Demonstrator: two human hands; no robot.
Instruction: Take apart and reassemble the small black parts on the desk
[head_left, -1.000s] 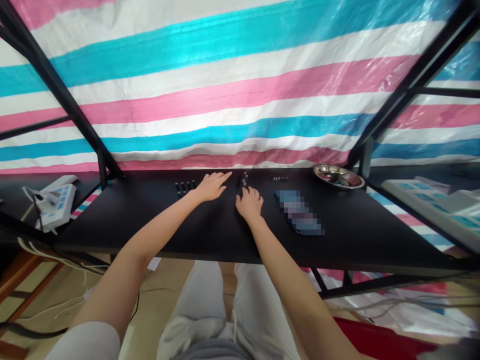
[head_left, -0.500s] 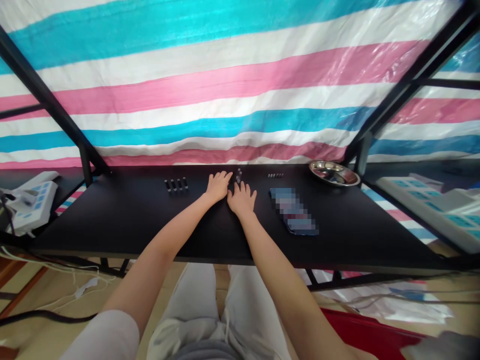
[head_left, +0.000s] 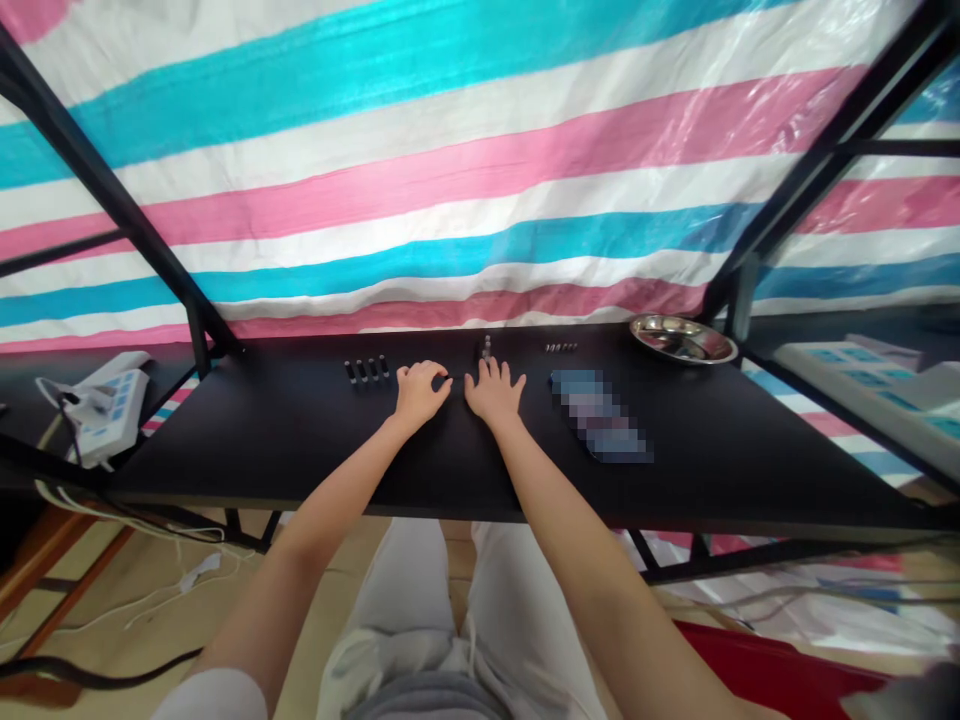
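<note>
My left hand (head_left: 421, 394) is over the black tabletop, its thumb and forefinger curved into a ring with their tips close together. Anything between those tips is too small or dark to make out. My right hand (head_left: 495, 392) lies palm down with fingers spread. Just beyond its fingertips stands a small cluster of silvery pieces (head_left: 487, 347), partly hidden by the fingers. Left of my left hand, several short black cylinders with silvery ends (head_left: 366, 370) stand in a row. Several tiny silvery pieces (head_left: 561, 348) are lined up to the right, near the back edge.
A round metal dish (head_left: 684, 340) sits at the back right of the black table (head_left: 255, 440). A pixelated phone-shaped object (head_left: 602, 417) lies right of my right hand. White power strips (head_left: 112, 410) are at the far left. A striped plastic sheet (head_left: 450, 200) hangs behind.
My left hand has drawn left, away from the silvery cluster, and its fingers have curled. My right hand stays by the cluster with its fingers more spread. The view has shifted slightly.
</note>
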